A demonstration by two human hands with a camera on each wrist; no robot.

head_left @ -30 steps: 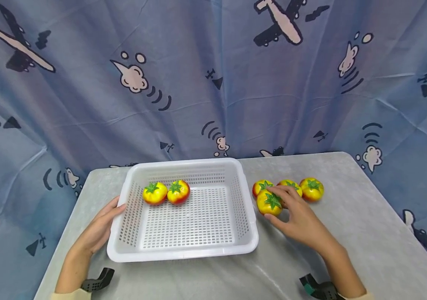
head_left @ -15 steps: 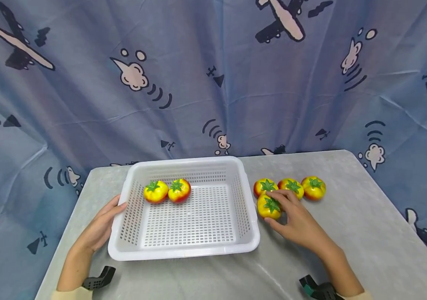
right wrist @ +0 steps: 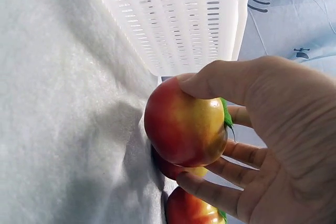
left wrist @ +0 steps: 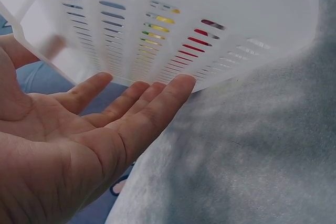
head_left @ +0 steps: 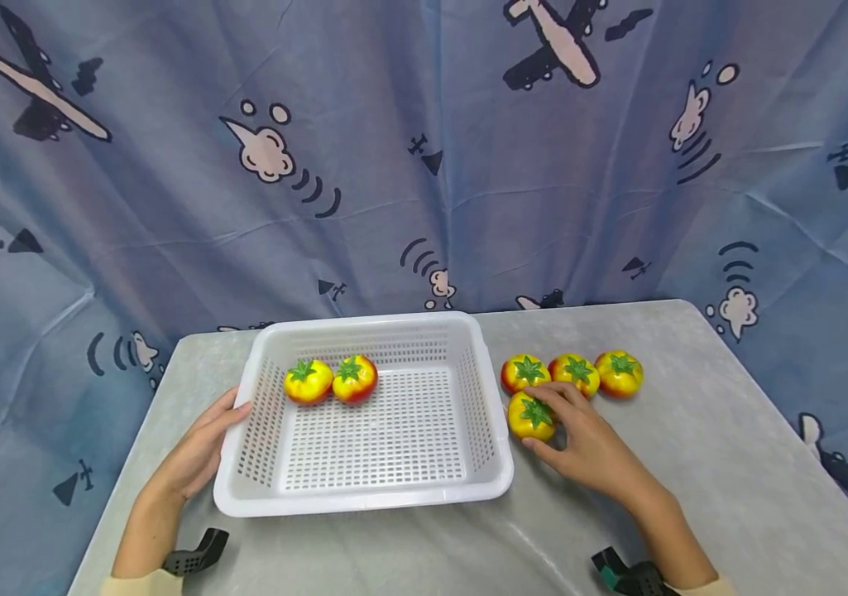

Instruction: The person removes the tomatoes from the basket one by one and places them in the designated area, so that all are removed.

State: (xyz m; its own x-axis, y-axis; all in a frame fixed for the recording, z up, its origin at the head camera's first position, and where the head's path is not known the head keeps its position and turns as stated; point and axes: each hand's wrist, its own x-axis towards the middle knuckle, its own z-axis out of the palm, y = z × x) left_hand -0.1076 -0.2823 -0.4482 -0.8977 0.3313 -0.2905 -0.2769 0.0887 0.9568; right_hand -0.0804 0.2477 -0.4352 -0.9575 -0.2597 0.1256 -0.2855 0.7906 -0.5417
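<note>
White basket rim, right hand gripping fruit just beside

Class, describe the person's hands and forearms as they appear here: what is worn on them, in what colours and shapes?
The left hand and right hand wear no gloves. Pale cream sleeves show at the picture's bottom edge. Each wrist has a dark, angled device: the left device has small dots, the right device a green patch.
</note>
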